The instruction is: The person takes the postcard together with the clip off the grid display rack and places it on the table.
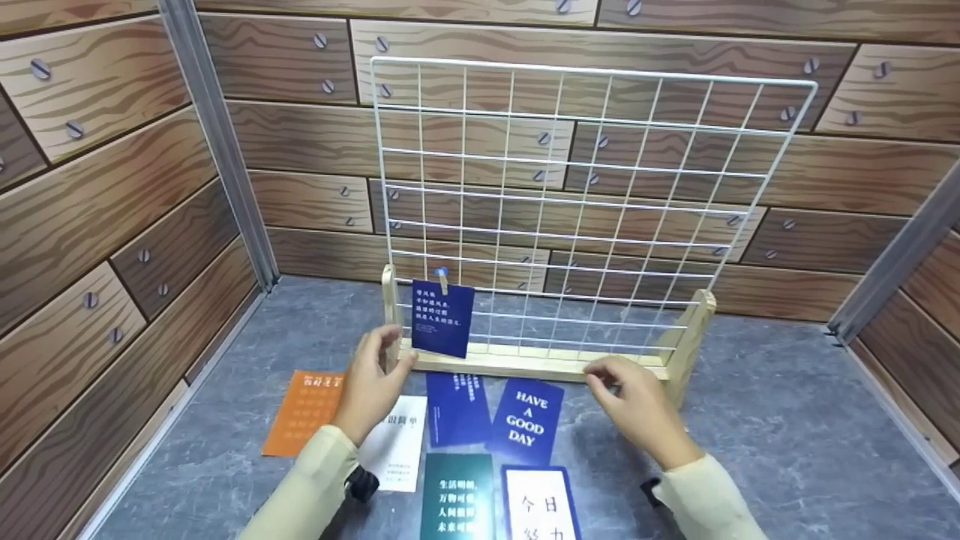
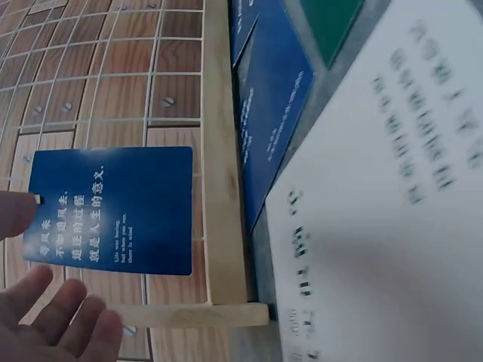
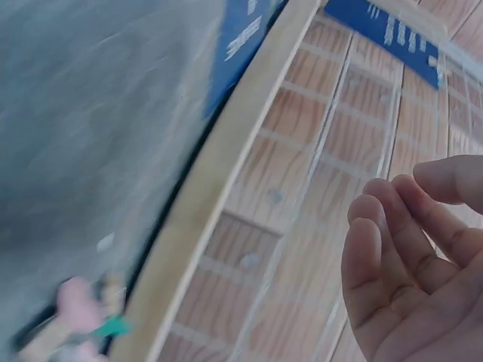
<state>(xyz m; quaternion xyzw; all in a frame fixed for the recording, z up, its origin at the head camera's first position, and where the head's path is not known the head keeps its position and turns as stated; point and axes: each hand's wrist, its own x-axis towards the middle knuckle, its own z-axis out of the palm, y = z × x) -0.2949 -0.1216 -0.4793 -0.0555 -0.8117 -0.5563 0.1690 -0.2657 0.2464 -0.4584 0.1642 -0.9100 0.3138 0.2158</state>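
A dark blue card [image 1: 442, 330] with white lettering hangs at the lower left of a white wire grid [image 1: 562, 70], under a small wooden clip with a blue top [image 1: 442, 282]. My left hand [image 1: 373, 386] is just beside and below this card, its fingers loosely bent and holding nothing. In the left wrist view the thumb [image 2: 15, 213] overlaps the edge of the hanging card. My right hand [image 1: 634, 401] hovers before the right part of the wooden base [image 1: 517, 364]. Its fingers [image 3: 366, 249] curve loosely in the right wrist view, with nothing between them.
Several cards lie in front: orange [image 1: 300, 420], white [image 1: 401, 457], blue [image 1: 457, 424], blue "HAVE A GOOD DAY" [image 1: 525, 420], green [image 1: 457, 495] and blue-bordered white [image 1: 540, 487]. Small pink and green pieces [image 3: 79, 305] sit by the base. Wood-patterned walls [image 1: 300, 135] enclose the grey surface.
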